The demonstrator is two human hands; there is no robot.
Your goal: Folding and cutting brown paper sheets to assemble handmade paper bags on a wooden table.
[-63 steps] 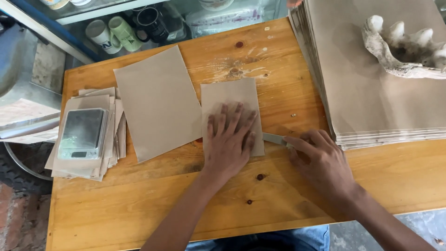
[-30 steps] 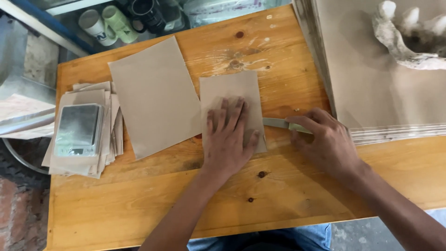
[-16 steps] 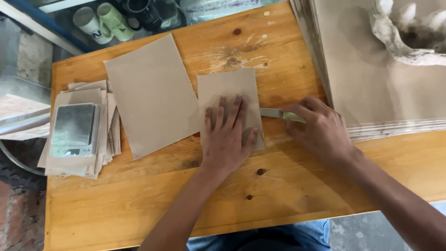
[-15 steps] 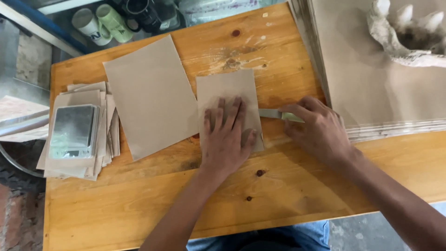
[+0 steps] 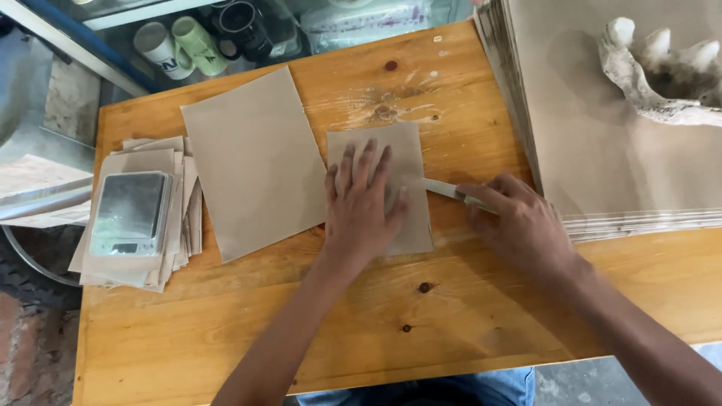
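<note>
Left hand [image 5: 363,203] flat on folded paper [image 5: 391,154]

table: knotty orange pine [image 5: 248,331], scuffed pale near the far edge
floor: brick [image 5: 30,353] bottom left, grey concrete [image 5: 71,98] further up
shelf: glass [image 5: 316,26] behind the table, mugs [image 5: 199,45] under it
light: soft daylight

Knife blade [image 5: 444,189] further under the folded paper [image 5: 406,162], toward its far end
</note>
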